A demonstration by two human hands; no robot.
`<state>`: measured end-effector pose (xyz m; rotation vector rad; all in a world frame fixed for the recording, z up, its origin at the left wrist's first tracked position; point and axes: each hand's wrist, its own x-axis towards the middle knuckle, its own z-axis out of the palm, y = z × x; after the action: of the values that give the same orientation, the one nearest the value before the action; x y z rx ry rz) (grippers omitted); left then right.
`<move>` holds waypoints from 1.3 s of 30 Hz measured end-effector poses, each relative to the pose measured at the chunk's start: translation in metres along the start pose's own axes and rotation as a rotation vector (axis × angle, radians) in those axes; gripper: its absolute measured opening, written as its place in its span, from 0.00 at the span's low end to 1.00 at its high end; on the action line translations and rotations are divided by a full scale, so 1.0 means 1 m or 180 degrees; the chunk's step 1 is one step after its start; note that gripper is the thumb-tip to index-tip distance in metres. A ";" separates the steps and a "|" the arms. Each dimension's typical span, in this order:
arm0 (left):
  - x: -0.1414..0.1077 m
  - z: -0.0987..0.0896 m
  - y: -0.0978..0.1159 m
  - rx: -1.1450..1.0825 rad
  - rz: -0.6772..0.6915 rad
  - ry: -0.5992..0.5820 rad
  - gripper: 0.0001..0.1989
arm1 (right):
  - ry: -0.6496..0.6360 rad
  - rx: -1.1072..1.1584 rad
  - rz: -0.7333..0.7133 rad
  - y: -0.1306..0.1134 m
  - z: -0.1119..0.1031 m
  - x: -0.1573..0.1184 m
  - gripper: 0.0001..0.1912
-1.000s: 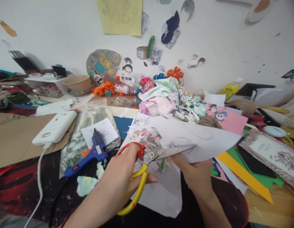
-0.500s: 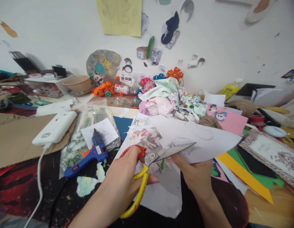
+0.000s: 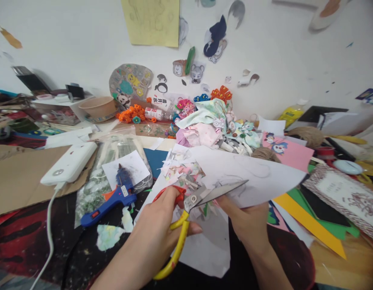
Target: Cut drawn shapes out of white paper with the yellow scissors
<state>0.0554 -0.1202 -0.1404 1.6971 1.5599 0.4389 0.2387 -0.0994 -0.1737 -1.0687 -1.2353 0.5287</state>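
My left hand (image 3: pixel 157 219) is closed around the handles of a pair of scissors (image 3: pixel 194 199), one loop red and the other yellow. Their blades point right, and the upper one lies across the front of a white sheet of paper (image 3: pixel 255 171) with faint pencil lines. Beneath the sheet, my right hand (image 3: pixel 246 219) grips its lower edge, though most of its fingertips are hidden behind the paper. Small paper scraps (image 3: pixel 186 173) lie in a heap behind the scissors, on another white sheet (image 3: pixel 209 249).
On the left are a blue glue gun (image 3: pixel 114 201), a white power bank (image 3: pixel 70 163) with a cable, and cardboard (image 3: pixel 20 169). Cloth pieces (image 3: pixel 201 135) are piled at the back. Coloured paper (image 3: pixel 313 225) and a patterned pouch (image 3: pixel 345 195) lie to the right.
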 end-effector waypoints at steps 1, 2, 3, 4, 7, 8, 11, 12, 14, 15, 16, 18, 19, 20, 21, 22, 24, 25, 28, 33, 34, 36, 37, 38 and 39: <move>0.000 0.000 0.000 0.0003 -0.0025 0.0002 0.13 | -0.0015 0.0008 0.0008 0.001 0.000 0.000 0.20; 0.000 0.000 0.000 0.0010 -0.0045 0.0009 0.13 | -0.0017 0.0015 0.0019 0.001 -0.001 0.000 0.20; 0.000 0.000 0.001 0.0017 -0.0058 0.0010 0.12 | -0.0013 0.0015 0.0030 0.002 -0.001 0.000 0.20; 0.000 0.000 0.001 0.0024 -0.0059 0.0011 0.12 | -0.0003 0.0009 0.0039 0.002 -0.001 0.000 0.20; 0.000 0.000 0.001 0.0016 -0.0022 0.0002 0.12 | -0.0004 -0.0016 0.0057 0.001 -0.001 -0.001 0.20; 0.001 0.001 0.001 0.0019 -0.0023 0.0001 0.12 | -0.0007 -0.0012 0.0074 0.001 -0.001 -0.001 0.20; 0.001 0.001 0.001 0.0090 -0.0052 0.0006 0.13 | 0.0017 0.0037 0.0089 0.000 0.000 -0.001 0.21; 0.000 0.001 0.001 0.0105 -0.0054 0.0011 0.13 | 0.0022 0.0051 0.0092 0.000 0.000 -0.001 0.21; -0.001 0.000 0.002 0.0092 -0.0040 0.0026 0.13 | 0.0002 0.0078 0.0098 0.001 0.000 0.000 0.21; -0.001 0.000 0.001 0.0079 -0.0029 0.0044 0.13 | -0.0012 0.0086 0.0104 0.002 -0.001 0.000 0.22; -0.001 -0.001 0.001 0.0070 -0.0017 0.0056 0.13 | -0.0010 0.0099 0.0110 0.003 -0.001 -0.001 0.23; -0.001 -0.001 -0.001 0.0095 0.0032 0.0116 0.13 | 0.0068 0.0155 0.0125 0.005 -0.002 -0.001 0.25; 0.000 -0.001 -0.002 0.0131 0.0073 0.0162 0.13 | 0.0120 0.0187 0.0160 0.006 -0.003 -0.001 0.26; 0.000 -0.001 -0.004 0.0174 0.0128 0.0223 0.14 | 0.0162 0.0222 0.0218 0.007 -0.003 -0.001 0.27; 0.001 -0.001 -0.006 0.0223 0.0181 0.0277 0.14 | 0.0178 0.0267 0.0292 0.008 -0.003 -0.001 0.27; 0.001 -0.001 -0.007 0.0277 0.0217 0.0337 0.15 | 0.0158 0.0316 0.0369 0.008 -0.003 -0.001 0.28; 0.000 0.000 -0.008 0.0370 0.0242 0.0431 0.15 | 0.0086 0.0421 0.0487 0.009 -0.002 0.000 0.28; 0.000 0.001 -0.007 0.0410 0.0218 0.0479 0.15 | 0.0065 0.0482 0.0504 0.009 -0.001 0.000 0.28; -0.002 0.003 -0.002 0.0504 0.0112 0.0553 0.16 | 0.0100 0.0513 0.0446 0.008 0.001 0.001 0.28; -0.003 0.005 0.002 0.0654 0.0102 0.0560 0.17 | 0.0202 0.0330 0.0473 0.010 0.002 -0.002 0.23; -0.002 0.006 0.002 0.0683 0.0104 0.0593 0.17 | 0.0209 0.0360 0.0497 0.011 0.002 -0.003 0.22; -0.002 0.007 0.002 0.0691 0.0086 0.0637 0.17 | 0.0240 0.0401 0.0530 0.012 0.002 -0.005 0.20; -0.002 0.007 0.003 0.0666 0.0065 0.0652 0.17 | 0.0246 0.0407 0.0532 0.013 0.002 -0.006 0.20; -0.002 0.008 0.003 0.0626 0.0037 0.0656 0.16 | 0.0255 0.0408 0.0525 0.014 0.002 -0.006 0.20; -0.003 0.008 0.004 0.0574 0.0019 0.0658 0.16 | 0.0276 0.0403 0.0512 0.015 0.003 -0.007 0.20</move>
<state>0.0634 -0.1249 -0.1419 1.8406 1.7893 0.5028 0.2371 -0.0976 -0.1900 -1.0774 -1.0318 0.6683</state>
